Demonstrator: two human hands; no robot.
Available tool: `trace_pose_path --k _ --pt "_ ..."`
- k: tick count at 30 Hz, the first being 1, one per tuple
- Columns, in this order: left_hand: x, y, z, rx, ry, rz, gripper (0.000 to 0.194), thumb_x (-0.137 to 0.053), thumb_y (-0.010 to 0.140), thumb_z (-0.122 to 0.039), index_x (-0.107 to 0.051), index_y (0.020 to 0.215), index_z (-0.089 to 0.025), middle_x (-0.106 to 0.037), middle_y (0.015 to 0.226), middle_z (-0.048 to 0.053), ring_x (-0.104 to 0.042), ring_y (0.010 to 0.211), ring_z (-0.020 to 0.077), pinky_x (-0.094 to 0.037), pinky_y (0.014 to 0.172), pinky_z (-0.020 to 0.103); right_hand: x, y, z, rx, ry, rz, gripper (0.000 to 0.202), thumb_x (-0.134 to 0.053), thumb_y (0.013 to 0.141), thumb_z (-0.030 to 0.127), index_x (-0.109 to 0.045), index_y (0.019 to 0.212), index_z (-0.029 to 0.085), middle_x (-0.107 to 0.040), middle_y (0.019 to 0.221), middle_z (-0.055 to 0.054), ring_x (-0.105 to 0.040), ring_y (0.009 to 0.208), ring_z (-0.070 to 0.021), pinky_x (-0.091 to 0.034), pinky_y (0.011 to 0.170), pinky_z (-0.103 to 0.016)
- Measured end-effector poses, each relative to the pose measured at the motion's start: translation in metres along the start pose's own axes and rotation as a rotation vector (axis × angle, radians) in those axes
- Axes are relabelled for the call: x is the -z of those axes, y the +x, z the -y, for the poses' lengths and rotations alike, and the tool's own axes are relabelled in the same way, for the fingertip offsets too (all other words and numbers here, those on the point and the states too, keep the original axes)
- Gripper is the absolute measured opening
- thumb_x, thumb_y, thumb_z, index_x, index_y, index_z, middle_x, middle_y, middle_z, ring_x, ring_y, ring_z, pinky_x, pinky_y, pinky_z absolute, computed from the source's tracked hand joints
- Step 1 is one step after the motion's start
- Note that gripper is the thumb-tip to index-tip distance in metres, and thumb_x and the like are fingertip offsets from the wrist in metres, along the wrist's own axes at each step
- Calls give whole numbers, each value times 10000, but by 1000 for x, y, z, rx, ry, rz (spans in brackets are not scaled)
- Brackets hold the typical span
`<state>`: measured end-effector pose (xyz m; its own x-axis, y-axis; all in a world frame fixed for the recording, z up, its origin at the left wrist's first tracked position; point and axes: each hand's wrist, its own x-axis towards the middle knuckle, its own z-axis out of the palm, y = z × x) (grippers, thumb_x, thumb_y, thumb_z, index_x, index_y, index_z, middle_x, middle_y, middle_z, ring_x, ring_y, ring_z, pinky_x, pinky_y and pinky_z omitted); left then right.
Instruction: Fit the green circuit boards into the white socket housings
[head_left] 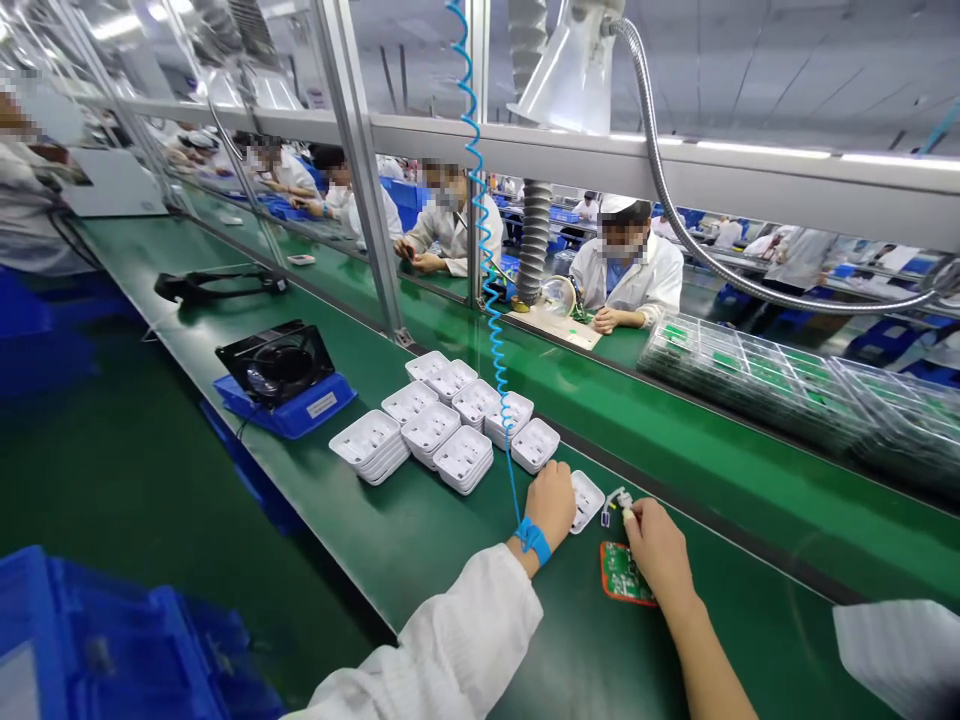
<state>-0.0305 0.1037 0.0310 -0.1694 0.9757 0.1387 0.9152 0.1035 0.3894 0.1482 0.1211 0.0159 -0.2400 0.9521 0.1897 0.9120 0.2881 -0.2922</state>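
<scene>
My left hand (pixel 550 506), with a blue wrist strap (pixel 533 541) round the wrist, is closed at the left edge of a white plastic housing (pixel 588 502). Its fingertips are partly hidden. To the right, my right hand (pixel 661 548) pinches a small white part (pixel 624 500) with a short lead and a little connector (pixel 606 518) hanging on its left. Just below that hand lies a green circuit board (pixel 624 573) with an orange-red edge, its right side partly covered by the hand.
Several stacks of white housings (pixel 431 428) stand left of my hands. Farther left, a black fan (pixel 289 368) rests on a blue bin (pixel 319 408). A coiled blue cord (pixel 495 340) hangs to my wrist. Clear trays (pixel 750 375) with green boards line the far side, where co-workers sit.
</scene>
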Motion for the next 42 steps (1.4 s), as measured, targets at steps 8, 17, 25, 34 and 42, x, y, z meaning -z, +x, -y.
trace_pose_path --k 8,17,25,34,42 --pt "-2 -9 -17 -118 -396 58 432 -361 808 -49 -416 1218 -174 -564 1094 94 -545 1028 212 -418 890 311 26 -38 11 172 308 -60 187 -365 869 257 -458 1023 208 -533 946 -46 -533 833 -168 -435 740 -298" --pt "-6 -22 -20 -109 -977 350 521 -406 700 -21 -473 1191 -182 -566 1120 51 -532 1023 170 -422 901 278 27 -32 14 145 70 -61 284 -326 823 101 -484 1039 194 -487 1033 -85 -543 872 -194 -451 703 -303" --pt "-7 -25 -19 -9 -1043 352 209 -509 757 -175 -549 963 -175 -586 870 6 -541 799 134 -440 697 220 26 -35 15 239 194 -40 251 -349 845 155 -517 1027 199 -521 1022 -81 -540 904 -193 -444 778 -328" --pt "-5 -32 -29 -89 -981 187 165 -467 727 -109 -537 856 -185 -561 765 -35 -510 702 106 -390 626 202 35 -29 11 10 405 20 212 -426 831 321 -530 972 201 -598 885 -43 -559 773 -186 -441 668 -311" --pt "-17 -31 -27 100 -1042 149 172 -405 864 -284 -541 911 -189 -595 873 2 -545 806 127 -439 716 229 23 -38 40 218 64 -64 109 -412 832 207 -518 812 193 -549 788 -47 -497 747 -188 -348 643 -291"
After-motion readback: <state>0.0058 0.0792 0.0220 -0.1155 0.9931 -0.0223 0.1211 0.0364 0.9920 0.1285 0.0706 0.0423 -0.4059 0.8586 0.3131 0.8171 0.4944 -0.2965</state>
